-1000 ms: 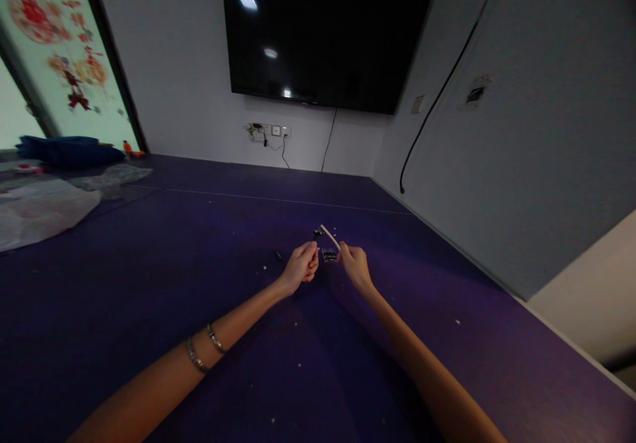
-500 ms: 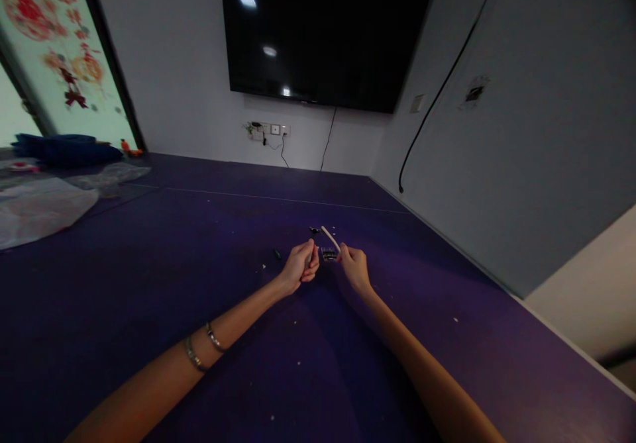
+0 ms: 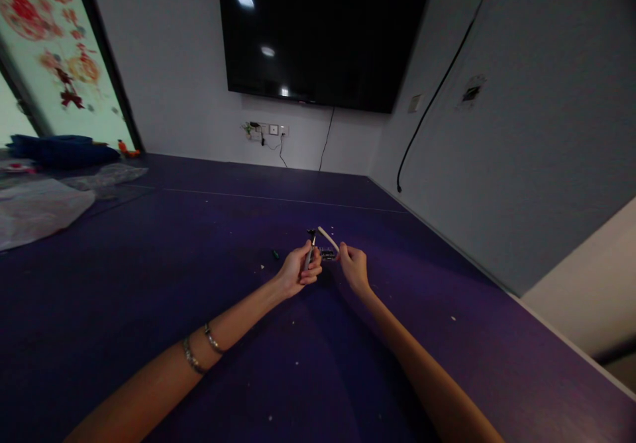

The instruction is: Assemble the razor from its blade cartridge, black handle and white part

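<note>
Lying at far left: a pale plastic sheet point(image 3: 42, 211) is spread on the purple surface point(image 3: 199, 310), with a dark blue cloth pile point(image 3: 64, 150) set behind it.
Dark green piece point(image 3: 275, 255): laid on the surface near the left hand's fingers; not held. A white scrap point(image 3: 262, 267) is seen just beside it.
Left hand point(image 3: 298, 271): grip closed around the grey handle of a small tool point(image 3: 308, 257), which is tilted with its head end up and away from the wrist. Two bracelets point(image 3: 193, 355) are worn on the forearm.
Tool head point(image 3: 311, 232): dark, exposed above the fingers; its exact form is too small to be identified.
White stick point(image 3: 328, 238): slanted up and leftward between the hands, its free end directed at the tool head. Whether contact is made cannot be told.
Small dark item point(image 3: 328, 254): seated below the stick, between the hands; its details cannot be resolved.
Right hand point(image 3: 354, 267): grip narrow, the stick's lower end being pinched between thumb and fingers.
Step in hand: judged to be the presenting of the stick's free end to the tool head, both parts being hand-held.
Next move: judged to require that the handle be kept steady and the stick end be aligned with the head under light pressure.
</note>
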Motion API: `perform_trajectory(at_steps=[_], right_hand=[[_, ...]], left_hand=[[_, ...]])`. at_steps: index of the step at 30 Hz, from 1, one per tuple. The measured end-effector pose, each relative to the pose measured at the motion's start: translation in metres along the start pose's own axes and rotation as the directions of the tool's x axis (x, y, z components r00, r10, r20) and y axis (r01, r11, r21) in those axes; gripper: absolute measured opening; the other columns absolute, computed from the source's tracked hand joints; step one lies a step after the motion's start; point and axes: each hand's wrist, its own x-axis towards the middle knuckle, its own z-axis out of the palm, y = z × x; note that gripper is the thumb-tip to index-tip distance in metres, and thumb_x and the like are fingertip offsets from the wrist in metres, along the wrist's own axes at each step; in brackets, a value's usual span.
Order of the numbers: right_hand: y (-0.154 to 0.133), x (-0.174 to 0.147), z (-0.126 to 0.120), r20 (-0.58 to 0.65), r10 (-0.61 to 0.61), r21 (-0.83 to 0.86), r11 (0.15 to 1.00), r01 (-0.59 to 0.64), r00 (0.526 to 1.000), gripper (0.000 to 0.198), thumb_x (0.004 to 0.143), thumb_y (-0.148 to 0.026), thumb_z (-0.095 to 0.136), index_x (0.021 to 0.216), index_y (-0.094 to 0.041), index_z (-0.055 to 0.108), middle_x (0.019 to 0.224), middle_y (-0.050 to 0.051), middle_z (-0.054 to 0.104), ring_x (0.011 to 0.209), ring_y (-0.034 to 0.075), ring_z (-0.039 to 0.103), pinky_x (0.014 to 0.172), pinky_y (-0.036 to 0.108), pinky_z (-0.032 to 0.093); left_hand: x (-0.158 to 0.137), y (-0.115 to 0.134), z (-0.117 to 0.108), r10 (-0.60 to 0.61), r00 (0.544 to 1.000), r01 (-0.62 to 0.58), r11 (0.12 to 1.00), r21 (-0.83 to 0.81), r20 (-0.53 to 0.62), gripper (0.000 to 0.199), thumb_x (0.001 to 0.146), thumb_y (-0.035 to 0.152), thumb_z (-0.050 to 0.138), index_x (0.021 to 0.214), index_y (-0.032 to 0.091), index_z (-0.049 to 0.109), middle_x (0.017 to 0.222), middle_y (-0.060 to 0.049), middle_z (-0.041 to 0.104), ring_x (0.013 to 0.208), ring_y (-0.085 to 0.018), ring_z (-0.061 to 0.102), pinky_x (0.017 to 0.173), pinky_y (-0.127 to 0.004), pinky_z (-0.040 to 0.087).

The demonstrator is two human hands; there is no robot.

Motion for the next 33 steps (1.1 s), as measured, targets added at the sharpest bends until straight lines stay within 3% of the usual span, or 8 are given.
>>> perform_trajectory(at_steps=[8,19,26,30,33], right_hand=[[0.006,0.001,0.003,-0.001,-0.038,-0.057,0.998,0.038,0.999,0.049,0.083,-0.044,0.034,0.049,-0.014,0.053,0.042,0.0,0.046,0.041,0.01,0.04,0.046,0.023,0.025],[0.007,0.001,0.001,0.004,-0.037,-0.024,0.999,0.037,0.999,0.049,0.083,-0.045,0.035,0.049,-0.015,0.052,0.041,-0.001,0.043,0.04,0.01,0.039,0.045,0.023,0.025],[0.007,0.009,-0.011,-0.032,0.024,0.044,0.999,-0.023,0.999,0.048,0.08,-0.049,0.04,0.048,-0.015,0.053,0.041,-0.002,0.042,0.041,0.01,0.038,0.045,0.023,0.026],[-0.005,0.014,-0.015,0.126,0.124,0.227,0.962,-0.15,0.984,0.049,0.075,-0.056,0.045,0.052,-0.014,0.056,0.041,-0.003,0.041,0.038,0.008,0.036,0.04,0.022,0.025],[-0.011,0.016,-0.013,0.267,0.225,0.359,0.879,-0.313,0.937,0.051,0.072,-0.061,0.048,0.061,-0.013,0.06,0.043,-0.005,0.038,0.034,0.006,0.032,0.034,0.02,0.021]], left_hand=[[-0.004,0.003,0.006,-0.054,0.988,0.075,0.987,-0.144,0.144,0.033,0.09,0.038,0.033,0.07,0.015,0.044,0.049,0.006,0.03,0.032,-0.003,0.016,0.026,-0.012,0.011],[-0.003,0.004,0.004,-0.025,0.991,0.037,0.995,-0.092,0.129,0.033,0.089,0.04,0.035,0.07,0.014,0.046,0.049,0.006,0.032,0.032,-0.003,0.018,0.026,-0.012,0.012],[0.005,0.007,-0.01,0.005,0.999,-0.005,1.0,-0.003,0.034,0.031,0.088,0.041,0.035,0.075,0.016,0.047,0.047,0.006,0.033,0.031,-0.003,0.02,0.026,-0.013,0.014],[0.01,0.003,-0.018,0.093,0.991,-0.077,0.985,0.152,-0.099,0.026,0.086,0.041,0.039,0.079,0.017,0.047,0.046,0.007,0.035,0.029,-0.003,0.021,0.026,-0.013,0.015],[0.012,0.001,-0.019,0.202,0.957,-0.129,0.939,0.319,-0.207,0.022,0.084,0.039,0.043,0.079,0.018,0.048,0.049,0.007,0.038,0.029,-0.004,0.028,0.028,-0.014,0.018]])
